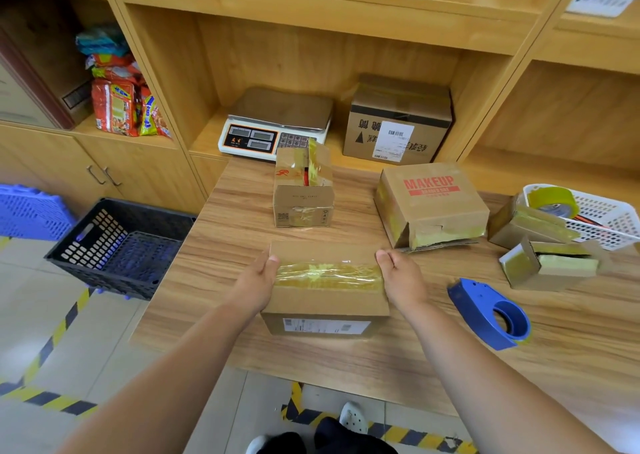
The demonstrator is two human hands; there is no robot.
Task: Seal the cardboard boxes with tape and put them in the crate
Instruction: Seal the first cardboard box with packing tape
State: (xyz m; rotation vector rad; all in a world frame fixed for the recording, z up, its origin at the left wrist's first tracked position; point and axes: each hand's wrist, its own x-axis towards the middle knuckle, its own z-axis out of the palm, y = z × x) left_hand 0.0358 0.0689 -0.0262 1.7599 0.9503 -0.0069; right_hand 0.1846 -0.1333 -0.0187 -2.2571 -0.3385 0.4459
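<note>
**Taped box held at both ends**

The box sits near us on the table, with a strip of tape across its top seam. Our left hand and right hand grip its 2 ends, thumbs over the top edge and other fingers hidden, likely ready to lift. The crate stands on the floor at left. The tape dispenser lies at right, out of the way.

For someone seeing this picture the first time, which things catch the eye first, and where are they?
The left hand and right hand grip a taped cardboard box by its sides, near the middle of the table. Behind it to the right stands the red-lettered MAKEUP box; a blue tape dispenser lies right of the hands.
</note>
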